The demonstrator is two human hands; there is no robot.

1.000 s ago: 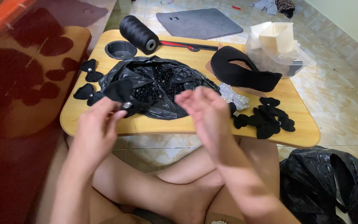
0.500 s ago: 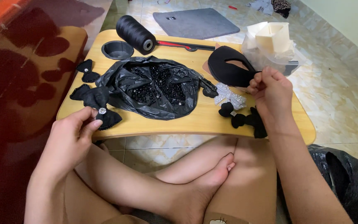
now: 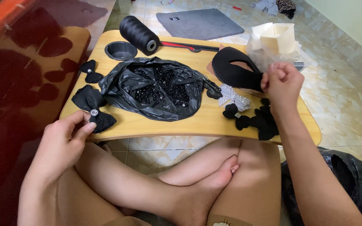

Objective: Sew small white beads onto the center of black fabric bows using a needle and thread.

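Observation:
My left hand [image 3: 63,140] rests at the near left edge of the small wooden lap table [image 3: 197,123], fingers loosely apart. Its fingertips touch the lower wing of a black fabric bow with a rhinestone centre [image 3: 92,109], which lies flat on the table. My right hand [image 3: 282,83] is closed in a fist above the table's right side and pinches the end of a curved black fabric piece [image 3: 233,71]. Just below that hand lie several small black bows [image 3: 258,120] and a silver beaded bow [image 3: 234,97].
An open black plastic bag of black beads [image 3: 160,88] fills the table's middle. Behind it are a black thread spool [image 3: 139,30], a round cup recess [image 3: 121,50] and a red-handled tool [image 3: 177,44]. A white box in plastic [image 3: 277,38] stands far right. My crossed legs are under the table.
My left hand has laid the rhinestone bow on the table and drawn back to its edge. My right hand has shifted a little and stays closed at the curved black piece.

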